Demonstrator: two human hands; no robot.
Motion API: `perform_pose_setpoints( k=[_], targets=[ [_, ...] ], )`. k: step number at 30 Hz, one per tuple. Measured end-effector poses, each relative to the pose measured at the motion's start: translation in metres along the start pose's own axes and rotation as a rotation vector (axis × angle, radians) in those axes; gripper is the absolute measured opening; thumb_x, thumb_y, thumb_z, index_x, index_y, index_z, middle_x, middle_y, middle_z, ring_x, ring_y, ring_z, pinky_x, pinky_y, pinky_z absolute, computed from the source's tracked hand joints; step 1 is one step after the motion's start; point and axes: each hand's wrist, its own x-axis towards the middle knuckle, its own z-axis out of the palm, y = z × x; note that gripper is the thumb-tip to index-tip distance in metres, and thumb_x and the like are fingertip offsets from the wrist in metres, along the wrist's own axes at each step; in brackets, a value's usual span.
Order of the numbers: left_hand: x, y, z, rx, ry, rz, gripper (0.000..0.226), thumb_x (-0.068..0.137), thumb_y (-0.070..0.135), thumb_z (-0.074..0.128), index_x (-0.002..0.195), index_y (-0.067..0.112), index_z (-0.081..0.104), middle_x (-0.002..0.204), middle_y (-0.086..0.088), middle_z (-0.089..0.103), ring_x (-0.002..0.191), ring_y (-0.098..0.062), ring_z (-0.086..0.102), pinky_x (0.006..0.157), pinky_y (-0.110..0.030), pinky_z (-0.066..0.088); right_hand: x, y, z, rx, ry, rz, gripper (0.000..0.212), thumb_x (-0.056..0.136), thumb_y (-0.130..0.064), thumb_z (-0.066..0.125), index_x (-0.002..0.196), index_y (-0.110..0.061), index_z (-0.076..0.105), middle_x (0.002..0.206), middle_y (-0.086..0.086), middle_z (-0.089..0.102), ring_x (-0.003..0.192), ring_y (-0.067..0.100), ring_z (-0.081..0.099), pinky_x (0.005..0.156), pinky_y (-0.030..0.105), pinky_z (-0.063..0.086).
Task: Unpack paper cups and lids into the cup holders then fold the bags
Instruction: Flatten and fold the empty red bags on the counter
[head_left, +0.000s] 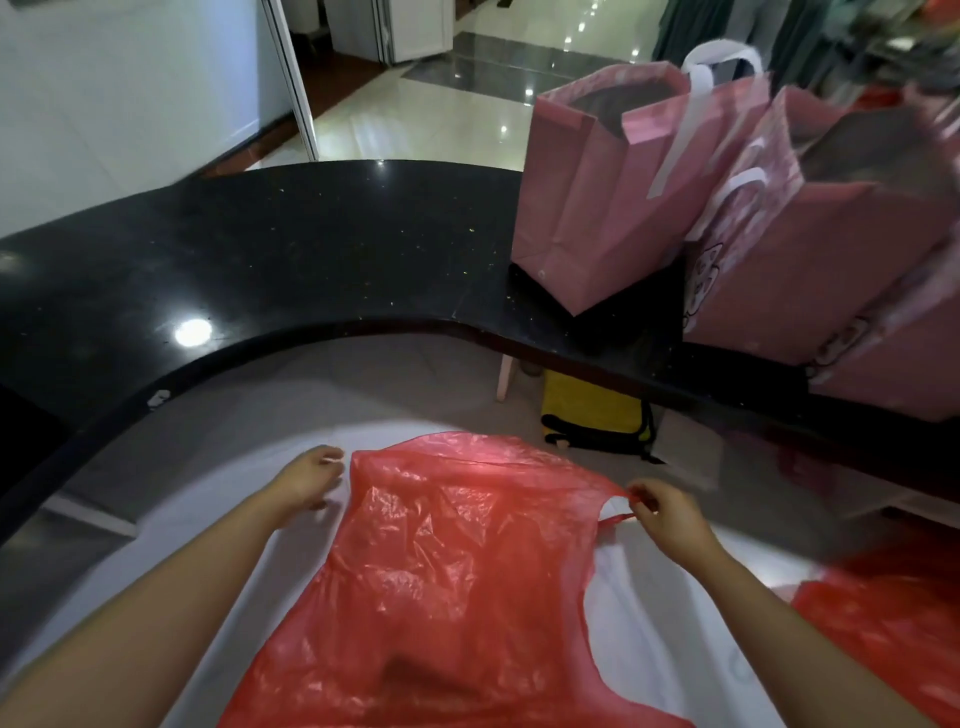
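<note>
A thin red plastic bag (447, 561) lies spread flat on a white surface (639, 644) right below me. My right hand (670, 517) pinches one of the bag's handle loops at its right corner. My left hand (311, 480) rests at the bag's upper left corner with its fingers curled against the edge; whether it grips the plastic is not visible. No cups, lids or cup holders are in sight.
A curved black counter (291, 260) arcs beyond the white surface. Two pink paper bags (613, 202) (810, 260) stand on its right part. A second red plastic bag (883, 618) lies at the right edge. A yellow box (592, 410) sits on the floor under the counter.
</note>
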Motion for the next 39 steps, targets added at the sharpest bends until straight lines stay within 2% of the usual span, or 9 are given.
perform_pose_setpoints(
  k=[6,10,12,15,18,23,27,33,39],
  targets=[
    [-0.003,-0.004,0.020,-0.203,-0.089,-0.076,0.041,0.099,0.049,0.058,0.111,0.012,0.071,0.109,-0.010,0.074,0.098,-0.032,0.068,0.082,-0.040,0.053,-0.010,0.004,-0.004,-0.044,0.003,-0.006,0.027,0.094,-0.005,0.060,0.116,-0.013,0.073,0.107,0.002,0.071,0.094,0.017,0.063,0.086,0.030,0.050],
    [-0.001,-0.001,0.030,-0.185,-0.160,-0.024,0.024,0.099,0.036,0.064,0.122,0.033,0.063,0.111,-0.007,0.073,0.097,-0.028,0.071,0.077,-0.035,0.054,-0.012,0.008,-0.006,-0.037,0.015,0.010,0.027,0.093,-0.003,0.059,0.114,-0.013,0.074,0.106,0.002,0.072,0.094,0.017,0.063,0.084,0.027,0.047],
    [0.000,-0.001,0.034,-0.139,-0.217,0.003,0.034,0.101,0.018,0.060,0.124,0.043,0.059,0.109,-0.012,0.073,0.089,-0.030,0.069,0.072,-0.034,0.053,-0.013,0.009,-0.006,-0.032,0.013,0.021,0.027,0.094,-0.003,0.059,0.113,-0.013,0.074,0.104,0.002,0.072,0.093,0.017,0.063,0.083,0.027,0.047],
    [0.003,-0.003,0.041,-0.076,-0.267,0.013,0.056,0.090,-0.010,0.044,0.123,0.029,0.065,0.106,-0.018,0.073,0.081,-0.028,0.061,0.067,-0.033,0.049,-0.016,0.012,-0.004,-0.040,-0.001,0.032,0.027,0.094,-0.003,0.058,0.112,-0.014,0.075,0.102,0.000,0.071,0.091,0.017,0.062,0.080,0.026,0.045],
    [0.008,-0.004,0.044,0.040,-0.255,0.026,0.044,0.089,-0.007,0.045,0.116,0.020,0.067,0.100,-0.010,0.077,0.087,-0.027,0.071,0.077,-0.040,0.061,-0.019,0.017,-0.003,-0.045,-0.008,0.043,0.025,0.095,-0.003,0.057,0.107,-0.015,0.075,0.099,-0.001,0.070,0.088,0.014,0.061,0.076,0.024,0.043],
    [0.013,-0.003,0.027,0.082,-0.377,-0.054,0.012,0.090,0.015,0.054,0.098,0.013,0.062,0.074,-0.006,0.051,0.062,-0.015,0.049,0.072,-0.033,0.045,-0.023,0.028,-0.007,-0.067,0.004,0.063,0.022,0.093,-0.003,0.060,0.102,-0.015,0.076,0.094,-0.001,0.070,0.086,0.018,0.062,0.074,0.026,0.042],
    [0.014,-0.006,0.017,0.151,-0.466,-0.029,0.010,0.098,0.016,0.058,0.090,0.011,0.061,0.075,-0.008,0.053,0.069,-0.019,0.057,0.074,-0.038,0.054,-0.027,0.033,-0.009,-0.075,0.012,0.062,0.022,0.092,-0.003,0.060,0.102,-0.013,0.076,0.093,-0.002,0.070,0.086,0.016,0.061,0.075,0.026,0.042],
    [0.017,-0.008,0.010,0.132,-0.311,0.054,0.013,0.096,0.011,0.067,0.090,0.003,0.060,0.072,-0.009,0.063,0.062,-0.015,0.062,0.068,-0.032,0.059,-0.027,0.035,-0.015,-0.098,0.027,0.067,0.021,0.093,-0.002,0.060,0.101,-0.013,0.076,0.091,-0.002,0.068,0.086,0.019,0.062,0.074,0.028,0.043],
    [0.021,-0.012,0.002,-0.154,-0.037,0.072,0.017,0.093,0.000,0.068,0.108,-0.008,0.064,0.085,-0.024,0.065,0.072,-0.028,0.059,0.068,-0.034,0.054,-0.029,0.042,-0.021,-0.095,0.065,0.093,0.015,0.093,-0.005,0.064,0.100,-0.011,0.075,0.092,0.005,0.071,0.081,0.020,0.060,0.072,0.029,0.041]
  ],
)
